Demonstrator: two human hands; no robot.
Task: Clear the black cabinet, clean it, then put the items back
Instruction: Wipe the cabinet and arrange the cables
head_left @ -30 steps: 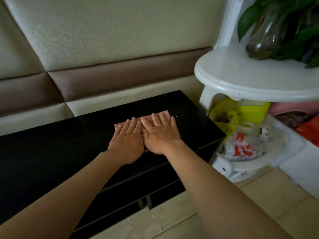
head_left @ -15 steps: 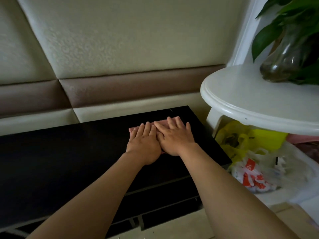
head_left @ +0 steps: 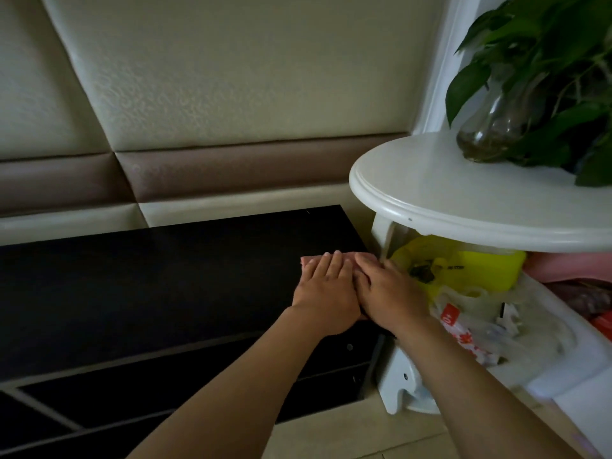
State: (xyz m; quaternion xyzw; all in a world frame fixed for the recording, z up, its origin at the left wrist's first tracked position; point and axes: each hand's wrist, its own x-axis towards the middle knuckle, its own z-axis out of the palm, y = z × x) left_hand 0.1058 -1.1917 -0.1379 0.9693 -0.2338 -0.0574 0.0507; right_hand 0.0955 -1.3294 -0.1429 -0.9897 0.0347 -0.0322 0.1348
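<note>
— Our left hand (head_left: 326, 289) and right hand (head_left: 387, 293) lie flat, side by side, pressing the cloth (head_left: 308, 260) under them onto the cabinet (head_left: 149, 279).
— Its end seems just right of us; overshoot, and we drop the cloth into the bags (head_left: 458, 323).

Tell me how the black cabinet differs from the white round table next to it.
The black cabinet is straight-edged; the white table has a round moulded rim. The cabinet's top sits lower than the table's. The cabinet bears a pink cloth under the left hand and right hand; the table bears a glass vase of leaves. Both tops are flat.
</note>
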